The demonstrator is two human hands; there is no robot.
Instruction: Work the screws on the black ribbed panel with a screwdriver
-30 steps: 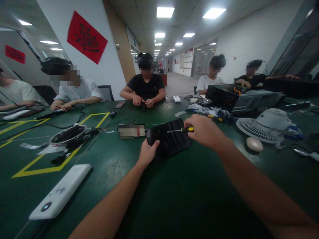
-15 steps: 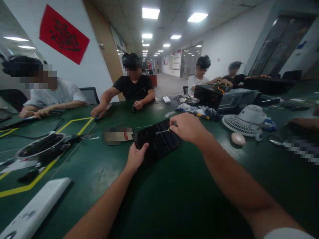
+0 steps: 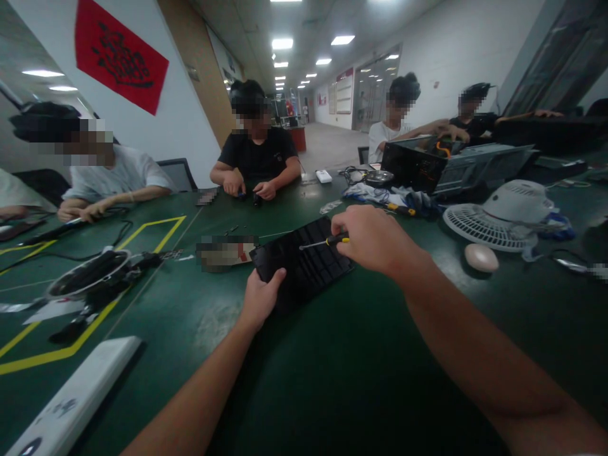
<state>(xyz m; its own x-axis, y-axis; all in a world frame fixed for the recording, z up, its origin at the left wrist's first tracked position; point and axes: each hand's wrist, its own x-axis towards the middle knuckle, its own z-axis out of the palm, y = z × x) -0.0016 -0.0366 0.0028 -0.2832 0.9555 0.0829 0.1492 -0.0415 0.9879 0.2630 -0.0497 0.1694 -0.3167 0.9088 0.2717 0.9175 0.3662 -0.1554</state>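
Observation:
A flat black rectangular panel with ribbed lines (image 3: pixel 304 266) is tilted above the green table. My left hand (image 3: pixel 263 294) grips its near left corner, thumb on top and fingers beneath. My right hand (image 3: pixel 377 240) is closed around the black and yellow handle of a screwdriver (image 3: pixel 316 244). The metal shaft points left over the panel's face; whether its tip touches the surface I cannot tell. Just left of the panel lies a beige and red piece (image 3: pixel 228 254), partly blurred out.
A white fan head (image 3: pixel 513 212) and an oval pale object (image 3: pixel 481 258) are at right. Behind them stands an open computer case (image 3: pixel 427 164). A long white device (image 3: pixel 76 392) lies front left, near a round-framed object (image 3: pixel 90 272). Several people sit around the table.
My right hand has drawn slightly right with the screwdriver, showing more of its handle. My left hand still grips the panel. The person opposite has brought both hands together.

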